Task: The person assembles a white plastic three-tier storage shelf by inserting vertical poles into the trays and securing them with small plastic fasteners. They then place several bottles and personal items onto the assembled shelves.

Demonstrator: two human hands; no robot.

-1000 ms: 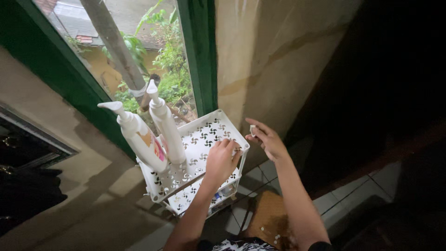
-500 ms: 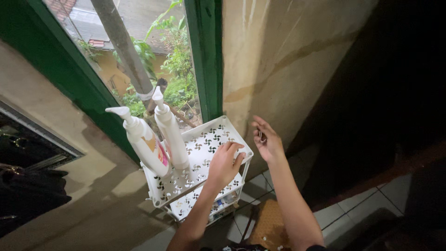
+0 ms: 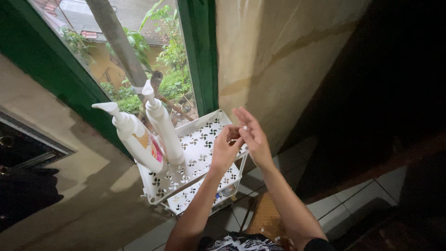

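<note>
1. A window (image 3: 139, 46) with a dark green frame (image 3: 200, 56) stands up and to the left of both hands, with leafy plants and a grey pole showing through the glass.
2. A stained tan wall (image 3: 278, 56) rises right behind the hands; tiled floor (image 3: 325, 204) lies below them.
3. A white plastic rack (image 3: 204, 135) with pinwheel-shaped cut-outs sits directly under the hands; a lower shelf of the same pattern shows beneath the left wrist.
4. Two white pump bottles stand upright on the rack's top shelf, to the left of the left hand: a wider bottle (image 3: 139, 144) with an orange and pink label, and a slimmer bottle (image 3: 162, 128) just beside it, nearer the hand.
5. The left hand (image 3: 224, 151) hovers over the rack's right corner, fingers curled upward and meeting the right hand.
6. The right hand (image 3: 253, 139) is raised with fingers spread, palm towards the left hand, the two touching at the fingertips.
7. A tiny white object (image 3: 245, 127) sits between the fingertips of both hands; which hand pinches it cannot be told.
</note>
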